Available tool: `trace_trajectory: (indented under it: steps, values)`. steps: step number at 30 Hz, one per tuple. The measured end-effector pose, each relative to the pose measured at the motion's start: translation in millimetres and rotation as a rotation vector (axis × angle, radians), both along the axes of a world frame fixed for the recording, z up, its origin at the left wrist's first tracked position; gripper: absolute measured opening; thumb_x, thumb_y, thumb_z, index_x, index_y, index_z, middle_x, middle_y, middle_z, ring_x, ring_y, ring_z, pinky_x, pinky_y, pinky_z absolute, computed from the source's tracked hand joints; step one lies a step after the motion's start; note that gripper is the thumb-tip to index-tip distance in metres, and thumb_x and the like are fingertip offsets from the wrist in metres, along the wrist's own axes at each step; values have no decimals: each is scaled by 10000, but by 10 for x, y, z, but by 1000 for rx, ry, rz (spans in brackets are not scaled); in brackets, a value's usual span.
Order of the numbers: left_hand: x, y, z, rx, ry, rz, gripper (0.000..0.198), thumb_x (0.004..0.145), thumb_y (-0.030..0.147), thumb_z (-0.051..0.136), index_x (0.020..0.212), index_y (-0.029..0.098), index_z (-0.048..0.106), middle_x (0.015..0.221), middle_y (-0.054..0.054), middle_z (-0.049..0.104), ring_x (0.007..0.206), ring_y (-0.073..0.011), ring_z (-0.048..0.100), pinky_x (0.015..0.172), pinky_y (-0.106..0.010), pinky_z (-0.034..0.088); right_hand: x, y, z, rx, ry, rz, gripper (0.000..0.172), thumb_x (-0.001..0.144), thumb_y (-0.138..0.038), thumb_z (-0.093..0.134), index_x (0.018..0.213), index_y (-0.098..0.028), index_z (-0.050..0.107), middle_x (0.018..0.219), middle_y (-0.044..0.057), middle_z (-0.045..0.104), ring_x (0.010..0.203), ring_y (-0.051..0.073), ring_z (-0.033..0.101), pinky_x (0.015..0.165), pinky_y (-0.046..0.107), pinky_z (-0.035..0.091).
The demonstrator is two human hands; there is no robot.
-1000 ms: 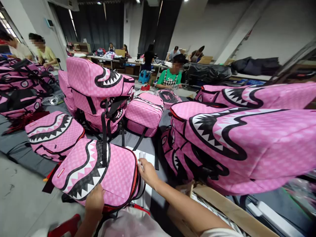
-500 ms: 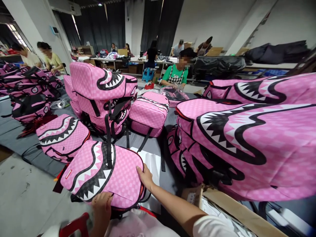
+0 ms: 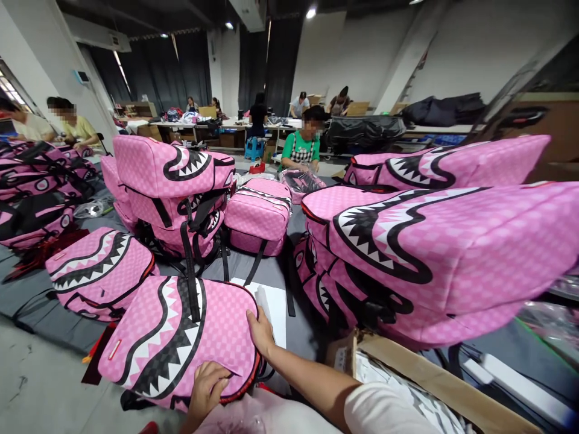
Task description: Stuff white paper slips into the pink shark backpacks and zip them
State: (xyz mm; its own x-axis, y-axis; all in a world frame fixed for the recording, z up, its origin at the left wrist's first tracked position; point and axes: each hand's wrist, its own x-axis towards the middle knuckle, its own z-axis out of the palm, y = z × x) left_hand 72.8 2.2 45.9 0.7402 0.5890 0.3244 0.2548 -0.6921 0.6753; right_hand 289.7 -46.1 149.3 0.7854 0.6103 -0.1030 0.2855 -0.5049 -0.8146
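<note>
A pink checkered backpack with a black-and-white shark-mouth print lies flat in front of me, print side up. My right hand grips its rounded right end, thumb on top, the other fingers partly hidden behind the edge. My left hand is closed at the near side, fingers curled onto the fabric beside a short slit; the fingertips are partly hidden. A black strap hangs down over the backpack's far edge. White paper lies just beyond my right hand.
Another pink backpack lies to the left, and a tall backpack stack stands behind. Large backpacks pile up on the right. A cardboard box with papers sits near my right arm. Across the table, a person in green handles a plastic-wrapped item.
My left hand has moved right along the backpack's near side, toward the slit. My right hand keeps its hold on the end. The view has shifted slightly right and up.
</note>
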Motion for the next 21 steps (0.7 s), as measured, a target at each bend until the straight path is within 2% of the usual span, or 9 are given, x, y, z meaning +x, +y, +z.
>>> trace_trajectory:
  steps: [4,7,9,12,14,15,16,18,21]
  values:
    - [74,-21,55,-28,-71,24,360,926,349,399,867,359,754,869,-64,732,899,-290,699,842,-469,556,16,16,6,-3,55,-42,489,972,-496,389,1339,-238,583,1255,77,727,1224,280,661,1107,442,443]
    - [140,-26,55,86,-72,72,302,900,336,433,823,374,722,834,-44,721,860,-284,686,808,-456,548,39,34,-17,23,38,-55,500,961,-524,405,1353,-266,578,1242,74,730,1175,279,689,1065,448,484]
    - [176,-36,97,134,-4,97,280,895,315,453,785,367,706,821,-42,721,842,-284,681,797,-449,538,45,54,-44,32,-15,-9,494,948,-530,440,1355,-284,572,1192,72,740,1138,271,707,1019,427,520]
    - [183,-164,300,104,132,108,316,921,275,434,754,312,699,799,-55,717,805,-283,673,784,-449,509,38,31,-75,-44,-110,110,535,951,-544,431,1404,-273,522,1196,89,725,1157,270,698,998,414,539]
    - [142,-283,477,93,172,142,336,926,212,410,810,267,721,832,-71,714,844,-296,662,819,-462,488,25,-30,-104,-94,-137,113,564,963,-543,372,1421,-235,491,1256,121,696,1191,276,673,1020,429,526]
    - [100,-310,541,51,160,182,307,933,210,430,871,242,729,907,-79,719,928,-301,652,902,-471,473,20,-56,-131,-93,-140,84,575,962,-538,349,1412,-208,487,1285,141,678,1206,279,657,1040,436,511]
    - [36,-302,570,-4,149,248,304,956,212,428,1017,218,726,1084,-101,715,1067,-306,625,996,-481,437,19,-68,-170,-49,-149,61,578,958,-533,335,1383,-176,495,1302,161,662,1206,279,642,1053,433,500]
    - [-173,-218,504,-104,128,394,296,995,271,467,1193,196,674,1287,-133,653,1232,-310,552,1096,-486,373,30,-54,-281,19,-162,79,607,925,-551,372,1349,-134,492,1282,174,646,1154,273,633,1043,418,498]
    - [-598,-141,228,-232,-8,752,188,980,273,544,1087,188,673,1169,-134,674,1147,-296,588,1037,-450,434,77,-15,-434,81,-142,76,637,855,-568,469,1310,-123,505,1249,158,624,1111,266,613,1033,415,491]
